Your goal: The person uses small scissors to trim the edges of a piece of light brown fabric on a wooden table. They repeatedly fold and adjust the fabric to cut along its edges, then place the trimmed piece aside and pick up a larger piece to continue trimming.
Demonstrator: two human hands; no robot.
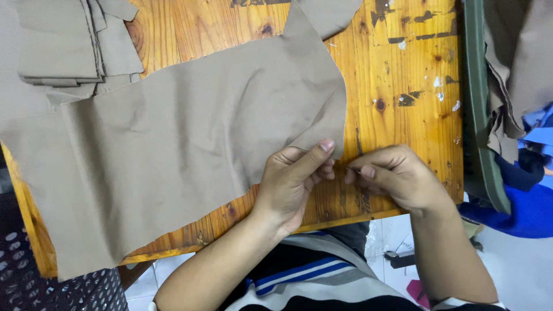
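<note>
large khaki fabric panel [173, 144] lies spread across the orange-stained wooden table [403, 75], its left end hanging over the near edge, its right lower corner lifted off the wood. left hand [291, 178] holds that corner, thumb pressed flat on the cloth's face, fingers [327, 170] curled behind and clenched on the fabric edge. right hand [394, 175] sits just beside it, knuckles up, thumb and forefinger pinched together on something thin and pale at the tips, possibly a thread or pin; too small to tell which. the two hands nearly touch at the fingertips, both over the table's near edge. stack of folded khaki pieces [69, 43] rests at the far left of the table, partly under or against the big panel's upper edge. another khaki piece [331, 14] pokes in at the top centre. table surface shows dark knots, paint flecks and scuffs on the bare right part. to the right, apart from the table, a dark green bin edge [481, 115] with more khaki cloth heaped above it and blue fabric [533, 196] beyond. below, the person's striped garment [314, 276] and pale tiled floor [518, 270].
</note>
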